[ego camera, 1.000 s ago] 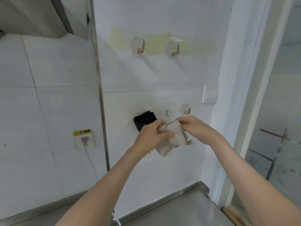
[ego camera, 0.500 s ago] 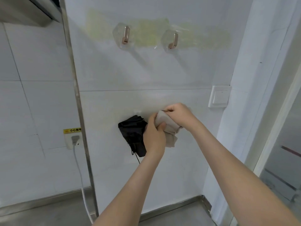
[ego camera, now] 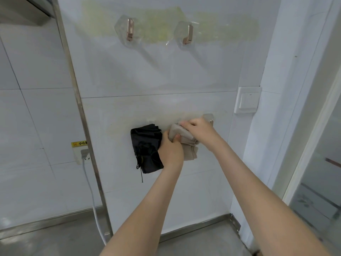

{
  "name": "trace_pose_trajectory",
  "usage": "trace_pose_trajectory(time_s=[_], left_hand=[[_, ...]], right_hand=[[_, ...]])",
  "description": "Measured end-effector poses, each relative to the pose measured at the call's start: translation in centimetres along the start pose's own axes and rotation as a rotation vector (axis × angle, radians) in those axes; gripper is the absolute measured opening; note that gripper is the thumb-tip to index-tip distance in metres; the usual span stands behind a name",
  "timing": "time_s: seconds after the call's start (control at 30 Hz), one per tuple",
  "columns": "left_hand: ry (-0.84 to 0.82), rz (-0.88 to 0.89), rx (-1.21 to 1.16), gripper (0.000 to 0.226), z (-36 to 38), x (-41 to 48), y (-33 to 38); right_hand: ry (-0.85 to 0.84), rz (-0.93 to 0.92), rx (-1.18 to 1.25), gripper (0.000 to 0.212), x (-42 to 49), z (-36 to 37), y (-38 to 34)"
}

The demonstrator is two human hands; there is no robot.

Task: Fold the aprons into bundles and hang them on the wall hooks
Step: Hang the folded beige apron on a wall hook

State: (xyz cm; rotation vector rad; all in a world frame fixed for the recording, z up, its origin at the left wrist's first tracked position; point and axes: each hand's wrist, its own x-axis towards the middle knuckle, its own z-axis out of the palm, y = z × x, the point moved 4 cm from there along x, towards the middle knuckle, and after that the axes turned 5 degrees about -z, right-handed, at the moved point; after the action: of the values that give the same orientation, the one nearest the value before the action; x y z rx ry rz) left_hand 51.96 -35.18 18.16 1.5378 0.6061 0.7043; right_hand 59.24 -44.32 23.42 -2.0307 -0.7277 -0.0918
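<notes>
Hanging step: left hand and right hand clutch the beige bundle; next, probably loop it over the low hook.

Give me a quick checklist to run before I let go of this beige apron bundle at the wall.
1. Grip on the beige bundle: the left hand and the right hand both hold it. Ok.
2. Bundle compact: folded tight, no loose ends showing. Ok.
3. Its loop caught on a hook: hidden under the right hand. Cannot tell.
4. Black bundle: hangs on the wall just to the left, one cord dangling. Ok.
5. Spare hooks: the left upper hook and the right upper hook are bare. Ok.
</notes>
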Motion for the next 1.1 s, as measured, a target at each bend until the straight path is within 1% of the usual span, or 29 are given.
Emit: trace_pose_trajectory(time_s=[0.03,0.07,0.1,0.17,0.23,0.33,0.47,0.6,0.63,0.7,0.83,0.93,1.1], left_hand=[[0.006,-0.013,-0.008,0.019,0.1,0.0,0.0],[0.010,-0.025,-0.013,0.018,0.1,0.0,0.0],[0.011,-0.033,-0.016,0.018,0.2,-0.1,0.0],[0.002,-0.042,0.003,0.021,0.3,-0.3,0.0],[-0.025,-0.032,0.038,0.019,0.5,-0.2,-0.2],[-0.073,-0.004,0.159,0.018,0.4,-0.5,-0.5],[-0.078,0.060,0.271,0.029,0.0,-1.4,-0.4],[-0.107,0.170,0.250,0.056,-0.1,-2.3,-0.2],[-0.117,0.202,0.262,0.060,-0.1,-2.5,-0.1],[-0.127,0.268,0.288,0.063,-0.2,-3.2,0.2],[-0.077,0.505,0.331,0.051,-0.4,-5.1,1.1],[-0.038,0.576,0.305,0.043,-1.3,-5.1,0.9],[0.026,0.700,0.214,0.024,-4.5,-5.1,0.7]], right_hand=[[0.007,-0.038,0.039,0.035,-0.7,0.2,0.1],[0.032,-0.088,0.010,0.027,-1.4,0.5,0.5],[0.086,-0.143,-0.093,0.024,-1.8,0.8,1.0],[0.194,-0.215,-0.306,0.031,-2.4,1.2,2.0],[0.239,-0.211,-0.322,0.032,-2.4,1.5,3.0],[0.192,-0.198,-0.235,0.032,-2.1,2.0,4.2],[0.171,-0.168,-0.289,0.033,-2.4,2.2,4.2],[0.145,-0.169,-0.334,0.036,-2.5,2.4,3.9],[0.145,-0.169,-0.330,0.037,-2.7,2.5,3.9],[0.163,-0.151,-0.325,0.039,-3.1,2.5,3.7],[0.234,-0.182,-0.294,0.037,-4.4,2.4,2.7],[0.273,-0.240,-0.278,0.034,-5.2,2.4,1.6],[0.337,-0.363,-0.198,0.018,-7.3,3.3,-0.8]])
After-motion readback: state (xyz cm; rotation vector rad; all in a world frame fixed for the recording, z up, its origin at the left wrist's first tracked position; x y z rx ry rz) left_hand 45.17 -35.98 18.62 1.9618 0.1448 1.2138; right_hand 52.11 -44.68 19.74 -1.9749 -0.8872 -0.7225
